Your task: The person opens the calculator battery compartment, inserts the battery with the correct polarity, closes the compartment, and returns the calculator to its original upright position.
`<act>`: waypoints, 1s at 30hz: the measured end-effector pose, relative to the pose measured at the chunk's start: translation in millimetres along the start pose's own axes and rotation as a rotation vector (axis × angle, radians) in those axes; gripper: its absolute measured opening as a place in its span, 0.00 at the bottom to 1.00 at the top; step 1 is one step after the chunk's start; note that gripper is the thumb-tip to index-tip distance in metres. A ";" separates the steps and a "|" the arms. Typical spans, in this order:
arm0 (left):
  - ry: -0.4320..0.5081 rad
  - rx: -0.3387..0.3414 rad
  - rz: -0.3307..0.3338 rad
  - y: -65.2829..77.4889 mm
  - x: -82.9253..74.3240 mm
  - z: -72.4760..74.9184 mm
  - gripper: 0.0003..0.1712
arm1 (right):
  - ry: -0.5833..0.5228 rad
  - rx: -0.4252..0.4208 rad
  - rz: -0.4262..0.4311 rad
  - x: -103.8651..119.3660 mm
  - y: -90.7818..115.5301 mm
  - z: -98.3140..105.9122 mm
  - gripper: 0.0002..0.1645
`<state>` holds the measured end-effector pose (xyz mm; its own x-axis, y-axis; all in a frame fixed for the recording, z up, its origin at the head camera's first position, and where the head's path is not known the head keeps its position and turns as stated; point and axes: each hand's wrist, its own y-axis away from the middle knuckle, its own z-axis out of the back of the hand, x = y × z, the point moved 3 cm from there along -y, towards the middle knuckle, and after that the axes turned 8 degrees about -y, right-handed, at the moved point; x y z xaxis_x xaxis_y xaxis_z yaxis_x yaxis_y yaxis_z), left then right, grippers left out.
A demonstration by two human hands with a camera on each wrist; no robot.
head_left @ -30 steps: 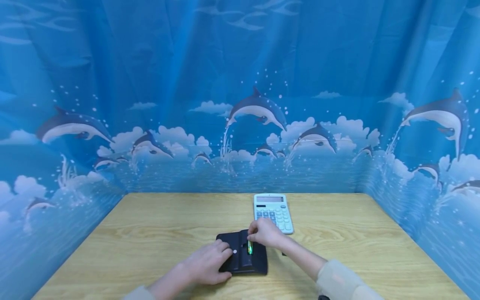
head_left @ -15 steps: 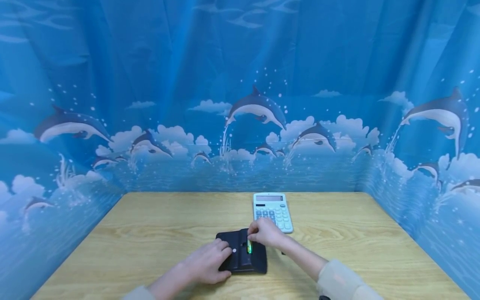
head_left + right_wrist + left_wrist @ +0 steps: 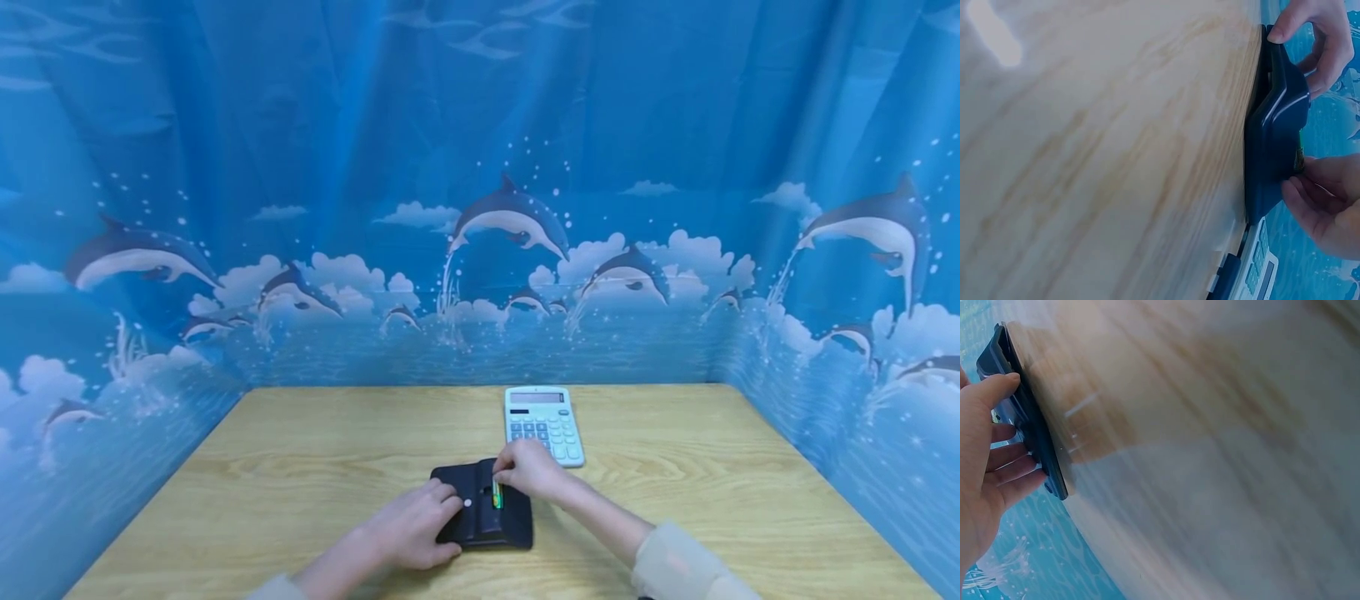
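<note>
A black wedge-shaped device point(image 3: 517, 527) lies on the table, with an open slot in its upward face. My left hand point(image 3: 412, 527) holds it at the left, the thumb on the near edge and the fingers across its face; the left wrist view shows this hand point(image 3: 982, 450) along the device point(image 3: 1047, 447). With thumb and fingertips, my right hand point(image 3: 534, 472) pinches the upper end of a small green battery point(image 3: 497, 497) at the slot. In the right wrist view the fingertips partly hide the battery point(image 3: 1300, 156). How deep it sits cannot be seen.
A pale blue calculator point(image 3: 543, 417) lies just beyond my right hand, partly covered by it. Beside it, in the right wrist view, is a small dark piece point(image 3: 1227, 275). A dolphin-print curtain point(image 3: 480, 208) encloses the wooden table point(image 3: 337, 433) at the back and sides.
Both hands keep nearly the same places on the device and the battery. The head view has shifted slightly.
</note>
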<state>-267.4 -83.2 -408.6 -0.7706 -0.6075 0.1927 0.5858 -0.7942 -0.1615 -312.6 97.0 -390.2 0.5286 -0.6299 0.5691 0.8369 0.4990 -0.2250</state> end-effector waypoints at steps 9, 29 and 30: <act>-0.019 -0.032 -0.004 0.9 -0.3 1.8 0.25 | 0.180 0.020 0.112 9.0 2.1 0.6 0.05; 0.004 0.004 0.009 0.0 -0.1 -1.2 0.25 | 0.029 0.084 -0.003 4.0 0.6 1.4 0.08; 0.004 0.003 0.008 -0.3 0.0 -1.4 0.25 | 0.023 0.085 -0.004 4.2 1.0 1.6 0.08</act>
<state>-267.9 -83.0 -409.9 -0.7671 -0.6135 0.1876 0.5925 -0.7896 -0.1597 -309.8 95.8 -386.8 0.5296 -0.6450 0.5509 0.8242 0.5448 -0.1546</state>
